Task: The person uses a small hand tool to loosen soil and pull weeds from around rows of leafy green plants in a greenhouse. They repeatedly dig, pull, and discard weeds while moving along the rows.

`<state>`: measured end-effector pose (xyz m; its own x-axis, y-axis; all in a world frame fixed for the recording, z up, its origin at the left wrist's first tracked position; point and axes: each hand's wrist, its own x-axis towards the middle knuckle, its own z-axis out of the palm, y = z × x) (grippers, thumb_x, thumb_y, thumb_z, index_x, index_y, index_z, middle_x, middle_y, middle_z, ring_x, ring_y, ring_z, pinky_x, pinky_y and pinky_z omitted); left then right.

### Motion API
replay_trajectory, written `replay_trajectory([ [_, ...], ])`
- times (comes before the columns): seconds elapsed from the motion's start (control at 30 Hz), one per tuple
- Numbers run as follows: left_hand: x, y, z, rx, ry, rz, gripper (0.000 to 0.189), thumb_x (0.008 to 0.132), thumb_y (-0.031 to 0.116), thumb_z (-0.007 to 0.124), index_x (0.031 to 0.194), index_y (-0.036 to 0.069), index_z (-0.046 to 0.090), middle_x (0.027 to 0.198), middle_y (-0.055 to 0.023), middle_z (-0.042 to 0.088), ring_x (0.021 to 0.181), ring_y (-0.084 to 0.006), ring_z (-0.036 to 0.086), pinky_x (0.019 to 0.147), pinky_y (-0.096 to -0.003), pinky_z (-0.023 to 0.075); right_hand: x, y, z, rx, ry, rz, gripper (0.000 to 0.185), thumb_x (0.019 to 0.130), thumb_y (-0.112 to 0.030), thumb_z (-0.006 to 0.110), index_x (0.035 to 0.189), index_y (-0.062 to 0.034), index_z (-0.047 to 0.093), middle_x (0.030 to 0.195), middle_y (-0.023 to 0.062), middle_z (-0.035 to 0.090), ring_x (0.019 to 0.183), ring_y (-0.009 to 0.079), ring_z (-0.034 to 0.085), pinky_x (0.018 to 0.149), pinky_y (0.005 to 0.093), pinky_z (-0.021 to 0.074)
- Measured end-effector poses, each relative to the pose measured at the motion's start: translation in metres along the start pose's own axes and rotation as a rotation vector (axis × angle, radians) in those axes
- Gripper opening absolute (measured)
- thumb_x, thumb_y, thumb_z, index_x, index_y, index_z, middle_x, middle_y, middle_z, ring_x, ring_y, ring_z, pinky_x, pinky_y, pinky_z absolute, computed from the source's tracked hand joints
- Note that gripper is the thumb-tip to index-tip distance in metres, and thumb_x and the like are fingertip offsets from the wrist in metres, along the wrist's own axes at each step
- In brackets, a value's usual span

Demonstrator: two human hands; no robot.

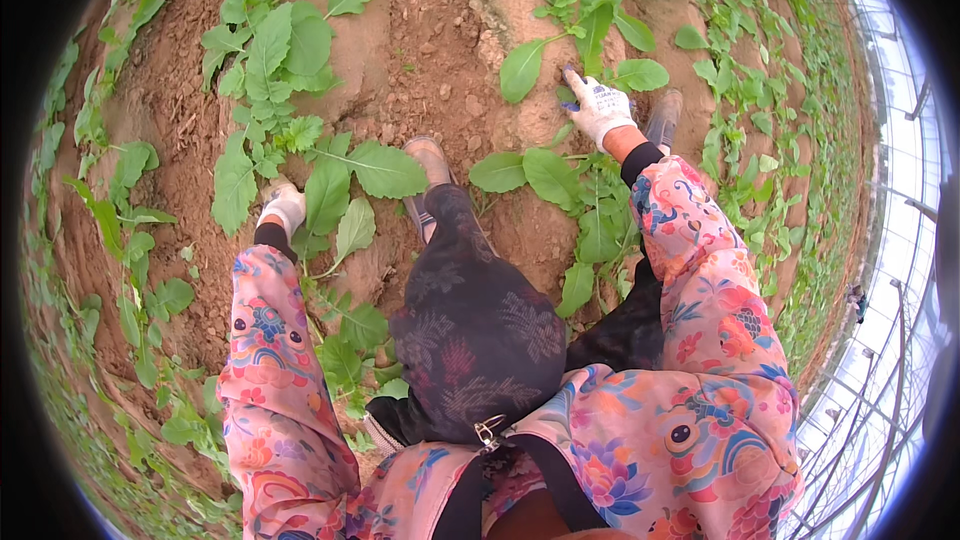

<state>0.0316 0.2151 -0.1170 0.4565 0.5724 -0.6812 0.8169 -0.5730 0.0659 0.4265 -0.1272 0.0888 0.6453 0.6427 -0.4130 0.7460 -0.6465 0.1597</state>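
Note:
My left hand, in a pale work glove, reaches down among the broad leaves of a leafy green plant on the left. Leaves partly cover its fingers, so its hold cannot be made out. Further up on the right, my right hand, in a white glove with blue-tinged fingertips, rests at the base of another leafy plant. Its thumb and a finger are spread; some fingers lie hidden from view. Below this hand grows a further leafy plant.
My shoes stand on the brown soil between the plant rows. More green rows run along the right and left. A greenhouse frame curves along the right rim, with a small distant figure, perhaps a person, near it.

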Motion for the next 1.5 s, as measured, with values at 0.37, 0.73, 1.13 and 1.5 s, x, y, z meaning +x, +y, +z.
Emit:
replay_trajectory([
  [0.37,0.009,0.027,0.016,-0.146,0.021,0.019,0.079,0.072,0.057,0.060,0.120,-0.006,0.053,0.120,-0.0296,0.054,0.112,-0.0387,0.054,0.093,-0.0423,0.0449,0.006,-0.028,-0.010,-0.014,-0.035,-0.051,0.039,0.086,-0.021,0.048,0.124,-0.0122,0.053,0.133,0.0160,0.048,0.105,0.0334,0.058,0.089,0.0422,0.0461],
  [0.73,-0.036,0.018,-0.036,-0.139,0.063,-0.098,0.075,0.073,0.053,0.061,0.119,-0.005,0.054,0.121,-0.0280,0.054,0.113,-0.0382,0.054,0.092,-0.0411,0.0458,0.024,-0.012,0.011,-0.059,-0.131,-0.004,0.046,0.087,-0.013,0.039,0.132,-0.0077,0.044,0.140,0.0150,0.040,0.120,0.0313,0.050,0.093,0.0478,0.0433],
  [1.13,-0.026,0.011,-0.028,-0.226,-0.023,-0.105,0.065,0.078,0.050,0.058,0.116,-0.004,0.057,0.118,-0.0257,0.057,0.111,-0.0382,0.055,0.089,-0.0417,0.0468,0.059,-0.004,-0.020,-0.001,-0.128,-0.003,0.055,0.084,-0.009,0.039,0.139,-0.0117,0.036,0.148,0.0102,0.030,0.128,0.0303,0.041,0.102,0.0433,0.0384],
  [1.5,0.010,-0.012,0.008,-0.019,-0.171,0.015,0.065,0.079,0.049,0.056,0.115,-0.004,0.057,0.117,-0.0258,0.058,0.110,-0.0377,0.056,0.088,-0.0422,0.0468,0.072,0.030,-0.023,-0.228,-0.466,0.057,0.046,0.088,-0.018,0.039,0.134,-0.0114,0.044,0.129,0.0152,0.053,0.114,0.0341,0.054,0.094,0.0429,0.0446],
])
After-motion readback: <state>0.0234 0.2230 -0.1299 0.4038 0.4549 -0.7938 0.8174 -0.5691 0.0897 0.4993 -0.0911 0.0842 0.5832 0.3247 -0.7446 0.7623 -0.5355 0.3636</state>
